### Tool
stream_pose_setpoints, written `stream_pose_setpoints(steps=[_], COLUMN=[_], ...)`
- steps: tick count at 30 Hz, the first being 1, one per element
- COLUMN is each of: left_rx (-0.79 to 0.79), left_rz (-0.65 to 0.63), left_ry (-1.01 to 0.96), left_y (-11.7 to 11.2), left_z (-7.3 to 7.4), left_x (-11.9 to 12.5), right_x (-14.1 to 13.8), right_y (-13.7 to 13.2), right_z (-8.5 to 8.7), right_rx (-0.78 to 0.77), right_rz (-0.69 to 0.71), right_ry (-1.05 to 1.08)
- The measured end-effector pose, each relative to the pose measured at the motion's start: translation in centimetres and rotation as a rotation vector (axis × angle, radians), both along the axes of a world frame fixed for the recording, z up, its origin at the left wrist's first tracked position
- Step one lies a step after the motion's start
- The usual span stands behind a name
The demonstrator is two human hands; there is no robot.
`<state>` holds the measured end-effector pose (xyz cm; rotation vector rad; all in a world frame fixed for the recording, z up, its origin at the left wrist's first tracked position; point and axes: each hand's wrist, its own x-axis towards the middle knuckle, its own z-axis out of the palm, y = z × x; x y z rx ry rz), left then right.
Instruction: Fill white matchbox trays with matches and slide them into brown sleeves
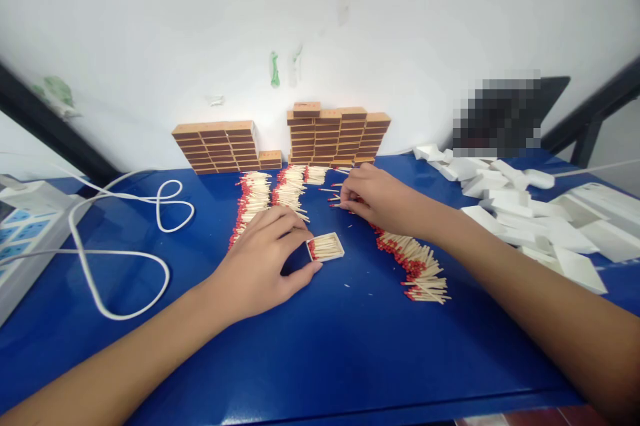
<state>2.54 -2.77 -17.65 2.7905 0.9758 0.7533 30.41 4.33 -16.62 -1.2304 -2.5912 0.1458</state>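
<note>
My left hand (pixel 265 259) grips a small white matchbox tray (pixel 326 247) between thumb and fingers on the blue table (pixel 320 346). The tray holds red-tipped matches lying side by side. My right hand (pixel 377 198) reaches further back, its fingers curled and pinching at a few loose matches (pixel 334 199). Rows of red-tipped matches lie around both hands: one pile (pixel 250 203) behind my left hand, one (pixel 290 187) beside it, and a long line (pixel 417 266) under my right wrist.
Two stacks of brown matchboxes (pixel 220 145) (pixel 337 136) stand against the white wall. A heap of white box parts (pixel 525 213) lies at the right. A white cable (pixel 125 239) loops across the left, next to a power strip (pixel 20 233).
</note>
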Motion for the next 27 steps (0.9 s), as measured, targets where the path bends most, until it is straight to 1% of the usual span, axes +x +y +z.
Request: stream_pose_setpoints(steps=[7, 12, 15, 18, 22, 27], left_rx=[0.006, 0.010, 0.014, 0.018, 0.011, 0.004], left_rz=[-0.001, -0.002, -0.005, -0.005, 0.002, -0.001], left_ry=[-0.001, -0.002, -0.002, -0.013, -0.015, -0.007], left_y=[0.0, 0.0, -0.1, 0.0, 0.0, 0.0], left_z=[0.0, -0.1, -0.1, 0.0, 0.1, 0.1], left_x=[0.0, -0.1, -0.1, 0.0, 0.1, 0.0], right_x=[-0.6, -0.3, -0.3, -0.5, -1.2, -2.8], right_y=[-0.8, -0.6, -0.4, -0.5, -1.9, -5.0], right_z=[0.4, 0.2, 0.1, 0.4, 1.6, 3.0], right_rx=[-0.029, -0.015, -0.025, -0.030, -0.077, -0.223], right_rz=[0.032, -0.001, 0.012, 0.018, 0.043, 0.136], right_ry=[0.060, 0.042, 0.032, 0.039, 0.124, 0.152])
